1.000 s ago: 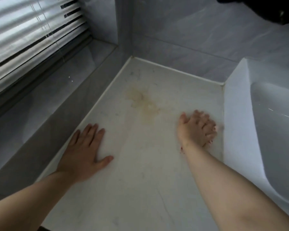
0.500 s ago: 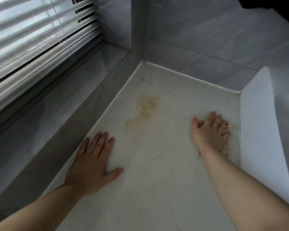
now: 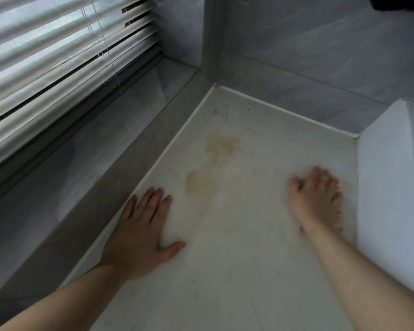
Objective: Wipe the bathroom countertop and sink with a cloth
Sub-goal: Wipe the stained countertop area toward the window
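The white, faintly veined stone countertop (image 3: 249, 271) fills most of my view, and it reaches further into the corner than it did a second ago because my head has turned left. The grey slatted window blind (image 3: 58, 56) takes up more of the picture for the same reason. The white ceramic sink (image 3: 392, 187) has slid to the right edge, so only its outer wall and a sliver of the bowl show.

My left hand (image 3: 139, 235) stays where it was, palm flat on the counter at its left edge, fingers straight and close together, thumb out. My right hand (image 3: 316, 199) is still just beside the sink wall but is now smeared with motion. I judge it is rubbing that strip, though I cannot tell whether its fingers are curled or flat.

The yellow-brown stain (image 3: 221, 146) between my hands looks as strong as before, so the middle of the counter still needs wiping.

I cannot make out the cloth; if I have it, it is hidden under my right palm.
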A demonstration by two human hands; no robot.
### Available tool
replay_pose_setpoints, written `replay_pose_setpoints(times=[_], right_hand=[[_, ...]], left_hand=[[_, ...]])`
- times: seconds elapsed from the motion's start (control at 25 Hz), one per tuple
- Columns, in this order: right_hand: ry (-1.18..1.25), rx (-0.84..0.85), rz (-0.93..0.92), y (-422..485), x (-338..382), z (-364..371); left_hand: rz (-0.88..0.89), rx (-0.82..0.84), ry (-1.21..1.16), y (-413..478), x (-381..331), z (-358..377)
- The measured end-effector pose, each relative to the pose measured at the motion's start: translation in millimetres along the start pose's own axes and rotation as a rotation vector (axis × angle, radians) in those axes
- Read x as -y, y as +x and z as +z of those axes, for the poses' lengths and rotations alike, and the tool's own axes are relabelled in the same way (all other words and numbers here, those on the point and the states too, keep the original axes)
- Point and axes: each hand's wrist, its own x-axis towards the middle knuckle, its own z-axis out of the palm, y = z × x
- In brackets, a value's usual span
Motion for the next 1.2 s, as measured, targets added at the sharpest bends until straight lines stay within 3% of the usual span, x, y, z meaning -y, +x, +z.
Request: replay_pose_setpoints(times=[0.08, 0.12, 0.48, 0.76, 1.2], right_hand=[[0.015, 0.043, 0.180, 31.6, 2.0, -8.7], [0.032, 0.055, 0.165, 43.5, 14.3, -9.0], [0.001, 0.227, -0.807, 65.0, 183.1, 20.4], [-0.069, 0.360, -1.290, 15.0, 161.5, 12.8], [-0.021, 0.455, -1.311, -45.4, 118.4, 3.3]], left_hand=[[-0.001, -0.007, -0.007, 1.0, -0.2, 1.3], [0.000, -0.015, -0.008, 0.9, -0.4, 2.2], [0.006, -0.055, 0.030, 0.4, -2.6, 1.4], [-0.004, -0.054, 0.028, 0.0, -3.1, 1.0], [-0.021, -0.034, 0.000, -0.8, -4.0, -1.5]])
